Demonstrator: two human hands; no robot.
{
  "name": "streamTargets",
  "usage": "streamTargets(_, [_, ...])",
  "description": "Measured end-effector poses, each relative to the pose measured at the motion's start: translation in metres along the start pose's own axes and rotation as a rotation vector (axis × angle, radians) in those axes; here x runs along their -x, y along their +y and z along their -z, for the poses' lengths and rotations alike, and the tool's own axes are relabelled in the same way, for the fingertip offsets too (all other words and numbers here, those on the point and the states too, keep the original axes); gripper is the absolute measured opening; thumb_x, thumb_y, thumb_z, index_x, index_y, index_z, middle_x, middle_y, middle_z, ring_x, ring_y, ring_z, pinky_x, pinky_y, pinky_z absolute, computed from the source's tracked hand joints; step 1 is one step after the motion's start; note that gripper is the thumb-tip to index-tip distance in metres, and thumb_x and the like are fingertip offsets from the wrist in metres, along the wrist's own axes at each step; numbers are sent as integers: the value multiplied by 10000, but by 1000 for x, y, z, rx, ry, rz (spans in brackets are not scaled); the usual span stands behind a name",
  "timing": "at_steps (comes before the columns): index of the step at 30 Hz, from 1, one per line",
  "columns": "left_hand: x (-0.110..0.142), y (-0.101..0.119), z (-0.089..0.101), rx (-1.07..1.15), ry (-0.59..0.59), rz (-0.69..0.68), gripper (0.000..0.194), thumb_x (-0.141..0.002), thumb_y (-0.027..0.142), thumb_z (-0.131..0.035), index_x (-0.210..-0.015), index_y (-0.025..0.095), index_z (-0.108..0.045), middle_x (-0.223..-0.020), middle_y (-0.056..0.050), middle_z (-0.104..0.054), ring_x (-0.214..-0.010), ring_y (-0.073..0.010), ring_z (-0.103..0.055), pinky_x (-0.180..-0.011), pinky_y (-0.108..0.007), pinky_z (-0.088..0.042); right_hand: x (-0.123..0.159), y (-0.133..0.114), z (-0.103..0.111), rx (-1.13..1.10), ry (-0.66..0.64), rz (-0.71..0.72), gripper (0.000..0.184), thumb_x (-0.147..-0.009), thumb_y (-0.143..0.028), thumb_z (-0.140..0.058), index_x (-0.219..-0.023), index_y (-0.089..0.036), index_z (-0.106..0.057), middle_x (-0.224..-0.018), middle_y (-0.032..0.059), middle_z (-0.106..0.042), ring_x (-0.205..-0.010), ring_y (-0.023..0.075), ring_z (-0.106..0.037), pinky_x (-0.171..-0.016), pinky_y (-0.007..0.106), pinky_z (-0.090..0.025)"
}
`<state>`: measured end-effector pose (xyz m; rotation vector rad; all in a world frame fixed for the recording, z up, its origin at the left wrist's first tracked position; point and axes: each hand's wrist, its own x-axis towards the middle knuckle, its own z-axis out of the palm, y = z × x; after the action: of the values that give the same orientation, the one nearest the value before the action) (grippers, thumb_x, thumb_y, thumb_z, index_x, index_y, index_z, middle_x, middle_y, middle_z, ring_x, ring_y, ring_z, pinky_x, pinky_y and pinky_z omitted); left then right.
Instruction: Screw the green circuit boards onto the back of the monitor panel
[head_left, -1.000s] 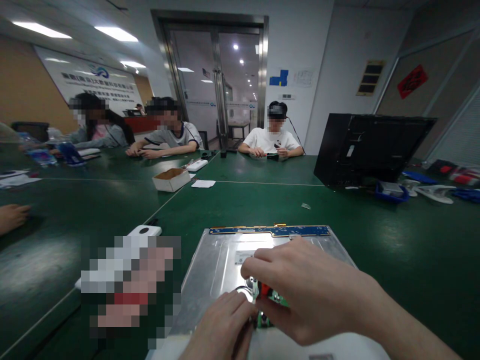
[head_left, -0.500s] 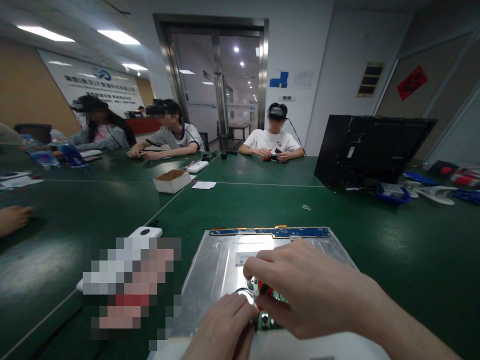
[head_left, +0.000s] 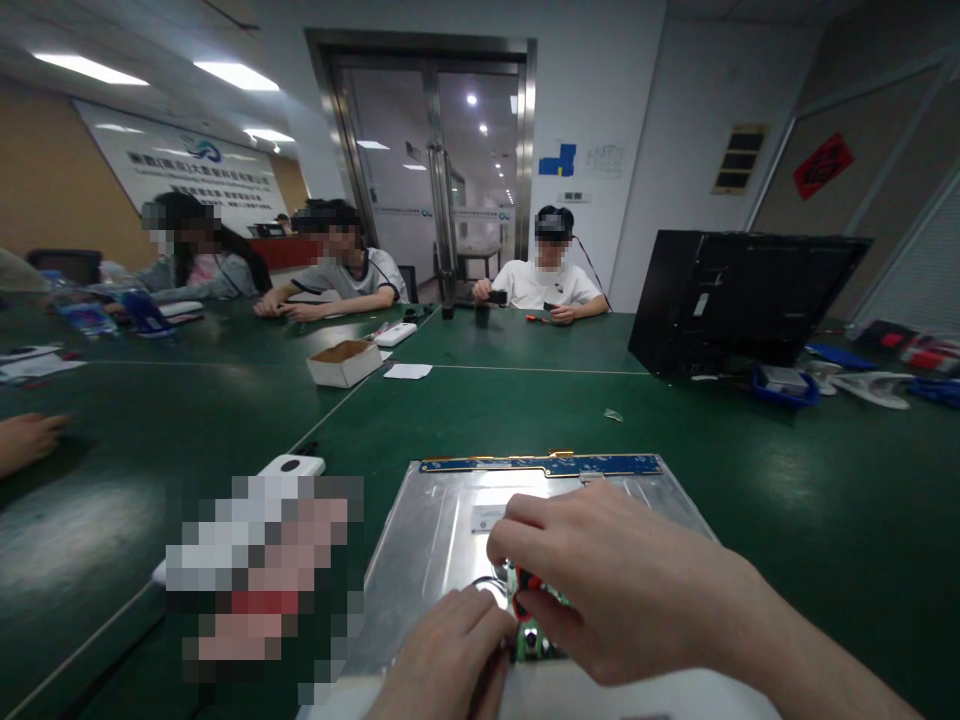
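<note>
Right hand [head_left: 600, 580] arched over circuit board [head_left: 531, 640], fingers curled, left alongside

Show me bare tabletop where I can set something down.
The glossy green tabletop is bare right of the flat silver metal panel, short of the big black monitor housing. Another patch lies between panel and open white cardboard box. Crowded: the small green circuit board, where left hand and right hand work.

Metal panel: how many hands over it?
2. The left hand is at the left of the green circuit board; the right hand is above the board, around a red-and-black item. Neither is fully hidden.
</note>
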<state>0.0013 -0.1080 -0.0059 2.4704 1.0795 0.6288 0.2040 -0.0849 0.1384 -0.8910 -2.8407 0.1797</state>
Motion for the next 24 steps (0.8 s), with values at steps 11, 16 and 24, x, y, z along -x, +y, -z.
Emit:
streamTargets(11, [0,-2,-2,-3,34,-37,276,-857,65,-464,-1021,230,-613,-991,-50,-676,-898,-222,-653,-780,-319,-536,-1,-1,2,-15,-30,-60,80,-885,-220,-570,-963,-205,-562,-836,-7,-675,-635,139,-549,-499,289,-214])
streamTargets(16, [-2,-4,-4,8,60,-56,274,-851,75,-463,-1014,231,-618,-979,-61,-678,-881,-225,-653,-749,-306,-540,0,-1,4,-16,-29,-21,86,-876,-225,-570,-956,-210,-542,-878,-1,-663,-662,147,-559,-503,292,-237])
streamTargets(24, [-1,5,4,-13,45,-11,240,-867,82,-486,-987,224,-638,-963,-64,-684,-882,-220,-648,-792,-293,-549,1,-1,4,-23,-38,12,126,-833,-224,-585,-935,-212,-511,-887,-4,-632,-660,136,-521,-497,268,-260])
